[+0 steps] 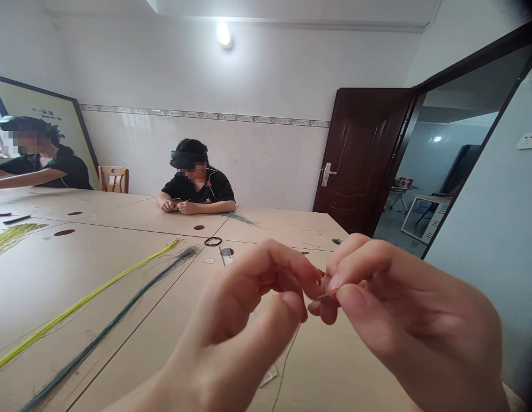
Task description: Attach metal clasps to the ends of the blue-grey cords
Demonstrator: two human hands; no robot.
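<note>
Both my hands are raised close to the camera over the table, fingertips nearly meeting. A thin dark thread (pixel 287 357) hangs down from between the thumb and curled fingers of my left hand (pixel 252 309). My right hand (pixel 407 309) pinches a short piece of the thread between thumb and forefinger, just right of the left fingertips. Whether it has a knot or loop there is too small to tell. A bit of something red shows behind the fingertips. Left of my hands lie a bundle of grey-blue threads (pixel 137 302) and a bundle of yellow threads (pixel 89 297).
On the pale wooden table (pixel 197 229) are a black ring (pixel 213 241), a ruler-like strip (pixel 226 255) and a small label (pixel 209 261). One person (pixel 199 183) sits opposite by grey-blue threads; another person (pixel 46 157) sits far left. A brown door (pixel 364 149) stands ajar.
</note>
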